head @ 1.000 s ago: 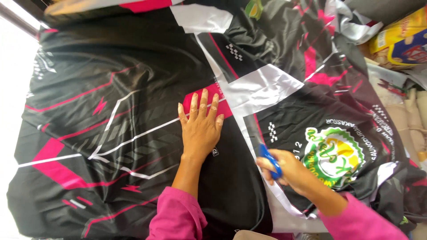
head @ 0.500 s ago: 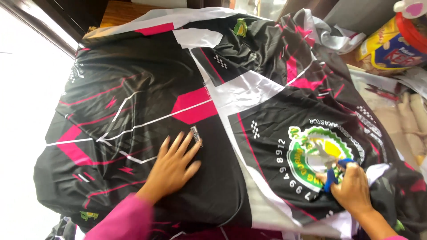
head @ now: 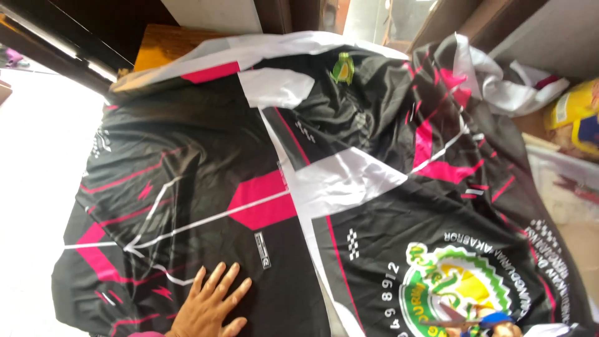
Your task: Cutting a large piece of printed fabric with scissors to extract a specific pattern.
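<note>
From the head camera, a large sheet of printed fabric [head: 206,187], black with pink and white flashes, lies spread over the table. The left hand [head: 209,309] presses flat on it near the table's near edge, fingers splayed, palm down, gripping nothing, only pinning the cloth. The right hand [head: 493,326] shows as a sliver at the near right corner, closed around blue-handled scissors [head: 474,321] whose blades rest on the round green and yellow emblem [head: 455,290]. This looks to me like cutting along the printed panels; the next move would call for the flat hand to keep the cloth taut while the blades follow the white seam strip [head: 299,212] running between panels.

At the far right edge, more cloth [head: 486,75] is bunched in folds, and those folds could drag on the sheet. A yellow packet [head: 571,109] sits beyond them. A wooden surface [head: 165,43] shows at the far left corner.
</note>
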